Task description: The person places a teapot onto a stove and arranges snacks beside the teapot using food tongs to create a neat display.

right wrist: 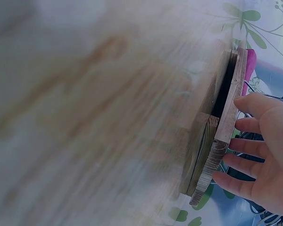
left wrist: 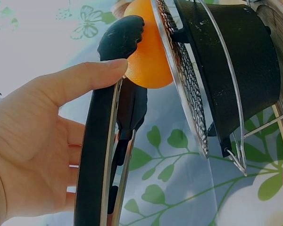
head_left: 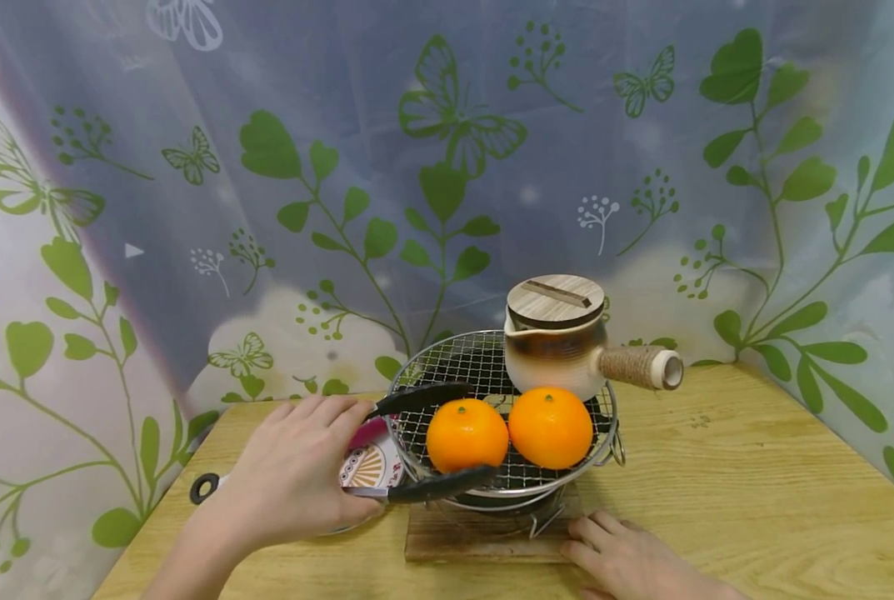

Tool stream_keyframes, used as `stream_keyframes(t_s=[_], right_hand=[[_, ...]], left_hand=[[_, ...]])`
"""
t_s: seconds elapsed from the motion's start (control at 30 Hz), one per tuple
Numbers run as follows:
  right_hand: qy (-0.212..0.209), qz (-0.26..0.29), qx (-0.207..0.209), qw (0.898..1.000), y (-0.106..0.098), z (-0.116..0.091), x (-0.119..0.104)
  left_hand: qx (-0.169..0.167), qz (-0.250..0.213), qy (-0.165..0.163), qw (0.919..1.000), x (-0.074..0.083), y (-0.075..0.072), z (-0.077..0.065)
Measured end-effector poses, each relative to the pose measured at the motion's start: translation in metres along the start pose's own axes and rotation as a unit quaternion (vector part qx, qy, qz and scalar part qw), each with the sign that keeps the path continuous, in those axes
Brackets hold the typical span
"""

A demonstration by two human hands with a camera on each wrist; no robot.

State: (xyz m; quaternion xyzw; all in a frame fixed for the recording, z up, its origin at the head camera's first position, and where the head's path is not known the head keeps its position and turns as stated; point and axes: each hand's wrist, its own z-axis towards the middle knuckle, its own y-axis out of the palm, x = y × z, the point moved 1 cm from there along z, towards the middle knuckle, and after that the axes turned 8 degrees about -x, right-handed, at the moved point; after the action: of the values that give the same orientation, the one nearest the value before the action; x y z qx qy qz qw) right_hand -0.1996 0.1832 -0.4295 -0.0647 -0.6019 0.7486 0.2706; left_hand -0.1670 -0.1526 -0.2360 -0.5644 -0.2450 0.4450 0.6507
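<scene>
My left hand (head_left: 292, 475) holds black-tipped kitchen tongs (head_left: 442, 485), thumb on one arm and fingers on the other. The spread tips lie on either side of the left orange (head_left: 466, 435), and in the left wrist view one scalloped tip overlaps the orange (left wrist: 153, 66). A second orange (head_left: 550, 427) sits right beside it on the round wire grill rack (head_left: 447, 362). Lower right, my right hand (head_left: 626, 557) touches the corner of the wooden board (head_left: 484, 542) under the stove, its fingers loosely extended and holding nothing.
A clay side-handled teapot (head_left: 555, 362) with a wooden lid stands on the rack behind the oranges, its rope-wrapped handle pointing right. A black stove body (left wrist: 231, 61) supports the rack. Left of it, a patterned plate (head_left: 372, 467) lies partly behind my left hand. A printed curtain (head_left: 342, 108) hangs behind the table.
</scene>
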Motion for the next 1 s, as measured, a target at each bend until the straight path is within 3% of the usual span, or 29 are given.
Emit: stream_keyframes(t_s=[0.33,0.43,0.67,1.0], right_hand=[[0.002,0.01,-0.013,1.0,0.0,0.0,0.001],[0.001,0.005,-0.014,1.0,0.001,0.0,0.001],[-0.001,-0.006,-0.015,1.0,0.0,0.001,0.001],[0.004,0.003,-0.035,0.999,-0.002,0.002,0.0]], left_hand=[[0.03,-0.092,-0.021,0.9951,-0.017,-0.015,-0.016],[0.037,-0.101,-0.025,0.9939,-0.023,-0.018,-0.02],[0.023,-0.1,-0.045,0.9938,-0.033,-0.015,-0.024],[-0.009,-0.119,-0.106,0.9872,-0.062,-0.005,-0.026]])
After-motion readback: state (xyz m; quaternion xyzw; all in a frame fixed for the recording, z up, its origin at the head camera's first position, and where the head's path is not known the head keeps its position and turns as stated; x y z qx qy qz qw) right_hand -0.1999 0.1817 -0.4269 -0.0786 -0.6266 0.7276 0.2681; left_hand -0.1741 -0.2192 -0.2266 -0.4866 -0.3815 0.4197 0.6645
